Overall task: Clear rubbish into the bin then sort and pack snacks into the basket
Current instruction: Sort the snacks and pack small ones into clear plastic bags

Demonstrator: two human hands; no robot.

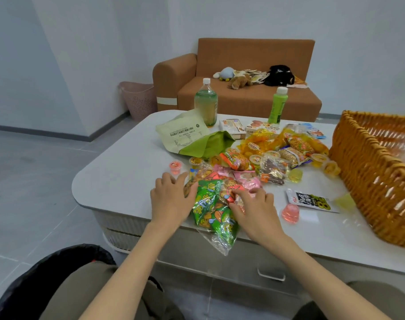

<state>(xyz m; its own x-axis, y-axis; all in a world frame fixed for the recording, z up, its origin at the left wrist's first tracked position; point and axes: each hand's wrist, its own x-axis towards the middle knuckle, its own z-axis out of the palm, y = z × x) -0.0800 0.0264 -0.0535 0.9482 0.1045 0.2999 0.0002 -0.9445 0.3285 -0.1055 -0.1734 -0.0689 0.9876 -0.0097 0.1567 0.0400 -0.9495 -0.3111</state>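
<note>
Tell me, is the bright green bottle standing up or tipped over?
Standing up. The green bottle sits on its base on the table, with its white cap at the top.

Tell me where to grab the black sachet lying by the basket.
Pinch the black sachet by its white left end, coming from the left: it lies flat, with a yellow jelly cup and the basket crowding its right end.
</note>
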